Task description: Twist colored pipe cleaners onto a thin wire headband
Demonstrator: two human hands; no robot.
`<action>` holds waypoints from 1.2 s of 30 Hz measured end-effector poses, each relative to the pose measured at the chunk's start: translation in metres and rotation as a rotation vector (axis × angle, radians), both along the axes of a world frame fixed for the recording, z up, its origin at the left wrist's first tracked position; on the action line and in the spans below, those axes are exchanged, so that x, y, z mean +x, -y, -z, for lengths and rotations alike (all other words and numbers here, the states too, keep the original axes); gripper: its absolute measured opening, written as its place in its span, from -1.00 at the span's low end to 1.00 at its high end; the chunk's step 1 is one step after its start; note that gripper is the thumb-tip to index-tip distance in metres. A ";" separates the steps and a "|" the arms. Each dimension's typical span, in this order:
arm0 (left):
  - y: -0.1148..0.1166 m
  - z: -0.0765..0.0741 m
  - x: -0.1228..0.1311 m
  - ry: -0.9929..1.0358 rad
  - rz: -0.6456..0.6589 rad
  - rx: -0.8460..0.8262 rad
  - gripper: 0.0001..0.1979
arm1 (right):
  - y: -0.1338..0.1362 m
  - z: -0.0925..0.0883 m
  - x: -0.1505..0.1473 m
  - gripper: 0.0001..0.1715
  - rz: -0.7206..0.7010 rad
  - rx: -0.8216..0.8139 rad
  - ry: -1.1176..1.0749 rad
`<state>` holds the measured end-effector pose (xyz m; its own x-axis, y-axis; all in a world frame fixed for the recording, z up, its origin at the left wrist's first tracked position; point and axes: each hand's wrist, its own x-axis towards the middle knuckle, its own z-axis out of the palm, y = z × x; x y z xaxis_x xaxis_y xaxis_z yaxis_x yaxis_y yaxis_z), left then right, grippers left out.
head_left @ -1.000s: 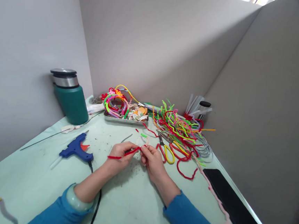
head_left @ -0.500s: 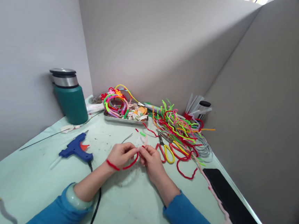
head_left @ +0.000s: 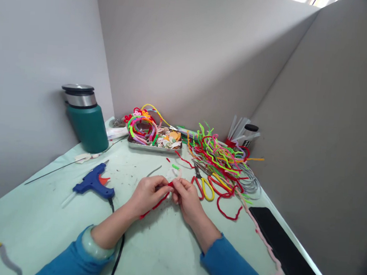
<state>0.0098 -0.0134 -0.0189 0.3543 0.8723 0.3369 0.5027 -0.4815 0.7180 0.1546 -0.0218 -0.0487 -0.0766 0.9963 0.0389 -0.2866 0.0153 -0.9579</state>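
Between both sets of fingertips is a red pipe cleaner (head_left: 155, 206), one end trailing down past my left wrist. My left hand (head_left: 149, 193) pinches it from the left. My right hand (head_left: 185, 197) grips it close by, thumb against forefinger; the bit between the fingers is mostly hidden. Just beyond the hands lie a pale piece with a green tip (head_left: 175, 167) and a short grey strand (head_left: 154, 171). To the right of my right hand rest scissors with red and yellow handles (head_left: 207, 188).
A blue glue gun (head_left: 93, 182) lies left, its black cord (head_left: 118, 256) running toward the front. Behind it stands a green bottle (head_left: 86, 127). A metal tray (head_left: 155, 148) holds craft pieces. A heap of pipe cleaners (head_left: 218, 155) and a black flat object (head_left: 285, 251) are at right.
The red pipe cleaner's loose part no longer crosses over my left wrist; it now hangs in one line beneath my left hand. Both hands stay in nearly the same place.
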 end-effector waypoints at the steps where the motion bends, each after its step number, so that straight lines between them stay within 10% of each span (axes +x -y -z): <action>1: 0.000 0.000 0.000 -0.012 0.000 0.021 -0.77 | 0.000 0.000 0.000 -0.64 0.004 0.000 0.004; 24: 0.003 0.004 0.000 -0.179 -0.078 0.150 -0.80 | -0.001 -0.001 -0.002 -0.63 0.041 -0.011 0.002; 36: 0.000 0.002 0.001 0.098 -0.060 0.042 -0.79 | -0.003 -0.002 -0.002 -0.65 0.078 -0.037 -0.039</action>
<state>0.0112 -0.0133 -0.0207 0.2654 0.8754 0.4041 0.4596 -0.4833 0.7451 0.1525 -0.0190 -0.0470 0.0018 1.0000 0.0031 -0.3233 0.0036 -0.9463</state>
